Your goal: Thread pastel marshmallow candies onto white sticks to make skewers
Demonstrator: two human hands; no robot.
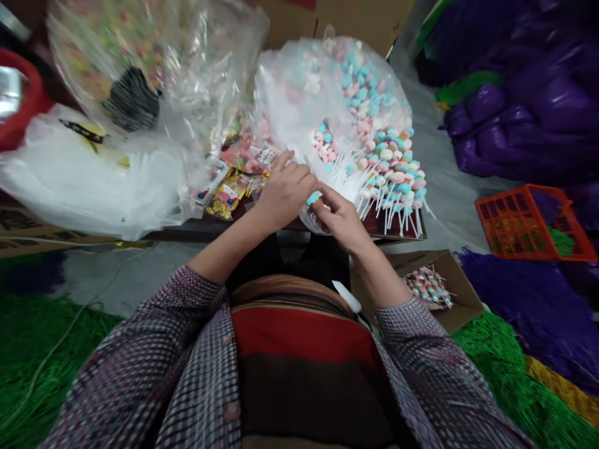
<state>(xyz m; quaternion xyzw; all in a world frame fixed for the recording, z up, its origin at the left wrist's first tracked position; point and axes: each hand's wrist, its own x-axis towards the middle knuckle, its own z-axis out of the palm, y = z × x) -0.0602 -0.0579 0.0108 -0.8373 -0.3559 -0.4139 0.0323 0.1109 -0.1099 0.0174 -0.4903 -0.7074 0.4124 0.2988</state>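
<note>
My left hand [289,190] and my right hand [339,215] meet over the table's front edge. Between them shows a small blue and orange candy [314,198], pinched by my right thumb and fingers. The left fingers are bent close beside it; what they grip, if anything, is hidden. White sticks [344,181] lie fanned out just beyond my hands. To their right are candies threaded on sticks [397,171] in pink, white and blue. Behind, a clear bag [369,81] holds loose candies of the same colours. Small yellow packets [227,196] lie left of my left hand.
Large plastic bags [187,68] fill the table's back left, with a white bag [107,181] in front. On the floor at right stand a cardboard box [461,305] of wrapped sticks and an orange crate [505,224]. Purple sacks [528,118] lie beyond.
</note>
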